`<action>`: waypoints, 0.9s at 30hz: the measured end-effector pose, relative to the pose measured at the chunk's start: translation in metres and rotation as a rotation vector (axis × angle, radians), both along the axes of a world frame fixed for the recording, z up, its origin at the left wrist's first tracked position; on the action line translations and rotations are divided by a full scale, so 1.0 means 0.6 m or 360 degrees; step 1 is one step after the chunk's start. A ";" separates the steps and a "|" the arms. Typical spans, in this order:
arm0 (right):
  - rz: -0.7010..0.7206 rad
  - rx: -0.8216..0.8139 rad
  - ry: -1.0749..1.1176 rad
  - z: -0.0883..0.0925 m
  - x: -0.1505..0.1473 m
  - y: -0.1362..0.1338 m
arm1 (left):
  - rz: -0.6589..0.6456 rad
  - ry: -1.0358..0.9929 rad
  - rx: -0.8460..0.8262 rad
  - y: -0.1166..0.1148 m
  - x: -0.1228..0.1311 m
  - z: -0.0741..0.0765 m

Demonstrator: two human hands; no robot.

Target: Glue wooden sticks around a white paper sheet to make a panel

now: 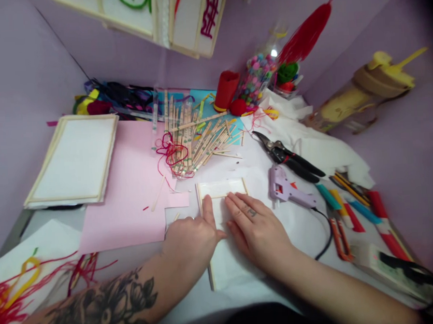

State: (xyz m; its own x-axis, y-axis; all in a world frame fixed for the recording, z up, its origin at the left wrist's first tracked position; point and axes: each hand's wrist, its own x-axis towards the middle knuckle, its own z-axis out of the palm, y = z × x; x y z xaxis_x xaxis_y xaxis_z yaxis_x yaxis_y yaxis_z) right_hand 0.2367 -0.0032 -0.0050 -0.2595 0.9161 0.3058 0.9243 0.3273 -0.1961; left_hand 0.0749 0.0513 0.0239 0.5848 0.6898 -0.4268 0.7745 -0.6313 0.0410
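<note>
Head cam looking down at a pretty cluttered craft setup. Both hands are lying flat, palms down and fingers spread, on a small white panel (223, 229) edged with thin wooden sticks. It sits on the tabletop (238, 170) right in front of the person, just beside the corner of a pink paper sheet (130, 186). Left hand (193, 238) presses along the panel's left stick edge, index finger stretched up the strip. Right hand (254, 227) lies on the white middle of the panel, fingertips near the top edge. The two hands are close, thumbs almost meeting, and neither is gripping anything, just pressing down.

Stuff around it: a lilac glue gun (286, 189) just right of the panel with its black cord trailing off, black-handled cutters (289, 156) above that, and a row of coloured pens (349, 206) further right. Behind the panel there's a big pile of wooden sticks (197, 136) with red thread tangled in it. A bigger framed white panel (73, 160) lies well off to the left.
</note>
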 end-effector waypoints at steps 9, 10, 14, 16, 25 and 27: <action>-0.0015 -0.0111 -0.0095 -0.012 -0.004 -0.004 | -0.0054 0.0005 -0.0023 0.010 0.003 0.006; -0.0029 -0.0120 -0.0094 -0.012 -0.004 -0.004 | -0.0052 0.0016 -0.0025 0.011 0.003 0.007; -0.0031 -0.0092 -0.0008 -0.001 0.012 0.002 | -0.0060 0.0015 -0.0006 0.014 0.000 0.010; -0.0136 -0.0020 0.0086 0.007 0.029 0.008 | -0.0084 -0.0022 0.0036 0.015 -0.003 0.010; -0.0227 0.0008 -0.0219 0.006 0.042 0.014 | -0.0095 -0.0034 0.0067 0.013 -0.003 0.005; -0.0230 -0.0019 -0.0274 0.001 0.038 0.012 | -0.0077 -0.0011 0.0049 0.014 -0.001 0.006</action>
State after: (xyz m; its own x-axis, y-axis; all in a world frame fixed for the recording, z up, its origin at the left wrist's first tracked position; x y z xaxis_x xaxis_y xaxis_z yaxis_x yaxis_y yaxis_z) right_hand 0.2592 0.0042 -0.0046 -0.1724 0.9509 0.2570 0.9817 0.1873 -0.0345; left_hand 0.0742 0.0595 0.0277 0.6206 0.6734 -0.4018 0.7429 -0.6689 0.0263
